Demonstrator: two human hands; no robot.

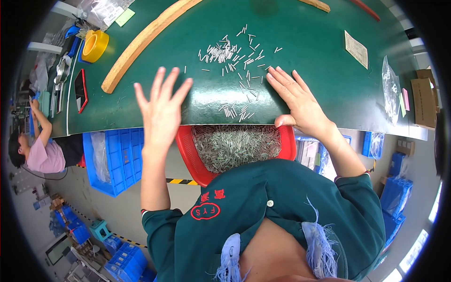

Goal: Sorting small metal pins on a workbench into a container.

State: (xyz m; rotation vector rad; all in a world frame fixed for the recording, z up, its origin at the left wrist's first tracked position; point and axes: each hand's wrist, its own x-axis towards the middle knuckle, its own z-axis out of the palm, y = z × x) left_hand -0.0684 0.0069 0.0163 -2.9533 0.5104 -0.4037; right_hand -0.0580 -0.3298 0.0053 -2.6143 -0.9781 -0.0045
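Observation:
Small silvery metal pins [221,52] lie scattered in a loose heap on the green table, with a smaller cluster [230,112] by its near edge. To their left my left hand [162,101] is spread over the tabletop, fingers apart and holding nothing. On the other side my right hand [296,96] lies flat with fingers stretched and thumb out, its fingertips close to a few stray pins. Below the table's edge, against my body, a red plastic basket [187,149] is filled with many more of these pins.
A curved wooden strip [141,47] lies left on the green table [300,42]. Beyond it are yellow tape [95,46] and a phone [81,91]. Paper [356,49] and a plastic bag [390,89] lie right. Blue crates [117,160] stand below; another person [44,152] works far left.

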